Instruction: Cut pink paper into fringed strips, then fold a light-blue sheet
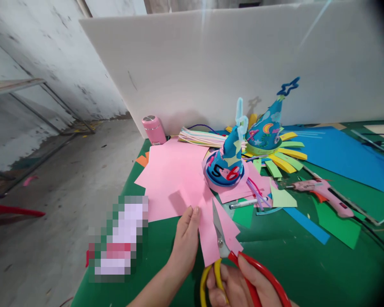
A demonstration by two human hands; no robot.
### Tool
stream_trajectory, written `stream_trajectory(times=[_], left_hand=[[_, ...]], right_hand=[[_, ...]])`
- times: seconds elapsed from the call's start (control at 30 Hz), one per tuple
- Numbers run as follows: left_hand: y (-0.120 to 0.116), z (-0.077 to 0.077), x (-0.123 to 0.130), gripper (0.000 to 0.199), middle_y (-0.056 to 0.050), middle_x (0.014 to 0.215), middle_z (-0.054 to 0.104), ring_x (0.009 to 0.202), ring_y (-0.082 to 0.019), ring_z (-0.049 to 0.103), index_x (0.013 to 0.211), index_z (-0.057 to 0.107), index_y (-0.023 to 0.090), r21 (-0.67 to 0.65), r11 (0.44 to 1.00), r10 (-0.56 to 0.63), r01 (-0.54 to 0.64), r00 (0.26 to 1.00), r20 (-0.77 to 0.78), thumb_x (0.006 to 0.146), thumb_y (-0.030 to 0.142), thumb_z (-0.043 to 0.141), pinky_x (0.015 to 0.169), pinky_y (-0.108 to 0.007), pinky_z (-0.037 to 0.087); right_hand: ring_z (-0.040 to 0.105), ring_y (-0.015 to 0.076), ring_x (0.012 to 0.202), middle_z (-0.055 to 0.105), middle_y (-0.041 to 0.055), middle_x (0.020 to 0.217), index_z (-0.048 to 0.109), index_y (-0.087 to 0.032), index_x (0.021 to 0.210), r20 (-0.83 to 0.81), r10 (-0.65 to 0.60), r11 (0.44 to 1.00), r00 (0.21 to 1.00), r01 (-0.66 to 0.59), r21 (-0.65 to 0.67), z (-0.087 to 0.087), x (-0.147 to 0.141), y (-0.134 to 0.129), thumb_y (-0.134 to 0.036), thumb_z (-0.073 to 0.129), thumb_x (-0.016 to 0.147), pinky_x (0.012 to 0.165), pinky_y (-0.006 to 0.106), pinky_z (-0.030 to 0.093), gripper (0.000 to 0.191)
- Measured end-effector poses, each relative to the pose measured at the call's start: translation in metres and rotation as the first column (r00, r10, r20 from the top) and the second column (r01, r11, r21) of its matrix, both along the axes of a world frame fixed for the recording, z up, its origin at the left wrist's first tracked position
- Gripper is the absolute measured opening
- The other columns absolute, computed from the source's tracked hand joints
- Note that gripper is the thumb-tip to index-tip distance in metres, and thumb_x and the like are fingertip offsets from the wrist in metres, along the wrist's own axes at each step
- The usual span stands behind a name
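A large pink paper sheet (176, 175) lies over the green table. My left hand (187, 236) pinches its near edge between thumb and fingers, just left of the cut. Scissors (220, 243) with one red and one yellow handle are in my right hand (240, 283), whose fingers are wrapped round the handles. The silver blades sit in the pink sheet, with a strip on either side of them. Beyond the blades stands a blue cone hat (225, 164) with numbers on it, resting on pink paper.
A second blue cone hat (265, 130) with yellow and green strips stands at the back. To the right lie a pink glue gun (326, 192) and blue paper (342, 157). A pink bottle (153, 130), paper strips (201, 138) and a pen (248, 203) are also on the table.
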State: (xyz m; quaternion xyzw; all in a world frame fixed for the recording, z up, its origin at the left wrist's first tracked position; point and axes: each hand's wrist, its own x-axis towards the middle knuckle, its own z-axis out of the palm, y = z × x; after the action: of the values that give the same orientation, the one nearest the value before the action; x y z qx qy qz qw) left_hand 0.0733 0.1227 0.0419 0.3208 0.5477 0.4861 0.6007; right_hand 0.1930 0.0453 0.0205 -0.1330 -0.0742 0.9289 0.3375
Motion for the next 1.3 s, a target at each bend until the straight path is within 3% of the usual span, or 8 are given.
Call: stream_trajectory(times=[0.27, 0.47, 0.67, 1.0, 1.3], left_hand=[[0.006, -0.003, -0.009, 0.020, 0.002, 0.067, 0.053, 0.066, -0.011, 0.048, 0.070, 0.054, 0.016, 0.106, 0.986, -0.134, 0.130, 0.990, 0.031, 0.076, 0.036, 0.053, 0.063, -0.019, 0.037], [0.011, -0.005, -0.022, 0.024, 0.004, 0.058, 0.044, 0.052, -0.007, 0.038, 0.066, 0.051, 0.016, 0.103, 0.977, -0.185, 0.185, 0.983, -0.016, 0.078, 0.037, 0.051, 0.048, -0.017, 0.033], [0.014, 0.000, -0.031, 0.028, 0.006, 0.052, 0.035, 0.047, -0.005, 0.031, 0.062, 0.046, 0.016, 0.066, 0.955, -0.284, 0.290, 0.955, -0.083, 0.079, 0.038, 0.050, 0.044, -0.016, 0.027], [0.011, -0.001, -0.029, 0.028, 0.006, 0.051, 0.038, 0.047, -0.005, 0.032, 0.061, 0.047, 0.015, 0.053, 0.945, -0.318, 0.323, 0.945, -0.079, 0.077, 0.037, 0.052, 0.042, -0.016, 0.026], [0.008, -0.001, -0.029, 0.025, 0.005, 0.053, 0.041, 0.050, -0.007, 0.041, 0.064, 0.049, 0.016, 0.036, 0.959, -0.282, 0.282, 0.959, -0.019, 0.076, 0.038, 0.054, 0.048, -0.018, 0.035]], right_hand=[[0.034, 0.0094, 0.057, 0.043, 0.0015, 0.066, 0.053, -0.006, 0.086, -0.105, 0.017, 0.999, 0.994, -0.013, 0.034, -0.009, -0.003, 0.001, -0.064, 0.050, 0.065, 0.057, 0.021, 0.020, 0.061], [0.033, 0.0094, 0.058, 0.042, 0.0017, 0.068, 0.052, -0.006, 0.087, -0.025, 0.054, 0.998, 0.998, -0.055, -0.015, 0.005, 0.001, 0.000, -0.064, 0.052, 0.063, 0.058, 0.021, 0.020, 0.062], [0.032, 0.0092, 0.058, 0.041, 0.0013, 0.067, 0.050, -0.006, 0.085, -0.014, 0.091, 0.995, 0.996, -0.092, -0.040, 0.018, 0.002, 0.000, -0.063, 0.051, 0.064, 0.058, 0.020, 0.020, 0.061], [0.033, 0.0088, 0.058, 0.039, 0.0010, 0.068, 0.050, -0.008, 0.085, 0.000, 0.091, 0.993, 0.996, -0.091, -0.076, 0.021, 0.001, -0.004, -0.064, 0.049, 0.065, 0.058, 0.019, 0.022, 0.060], [0.039, 0.0114, 0.062, 0.043, 0.0042, 0.070, 0.054, -0.005, 0.087, 0.013, -0.003, 0.999, 1.000, 0.003, 0.040, 0.006, -0.004, -0.005, -0.066, 0.042, 0.067, 0.061, 0.022, 0.026, 0.065]])
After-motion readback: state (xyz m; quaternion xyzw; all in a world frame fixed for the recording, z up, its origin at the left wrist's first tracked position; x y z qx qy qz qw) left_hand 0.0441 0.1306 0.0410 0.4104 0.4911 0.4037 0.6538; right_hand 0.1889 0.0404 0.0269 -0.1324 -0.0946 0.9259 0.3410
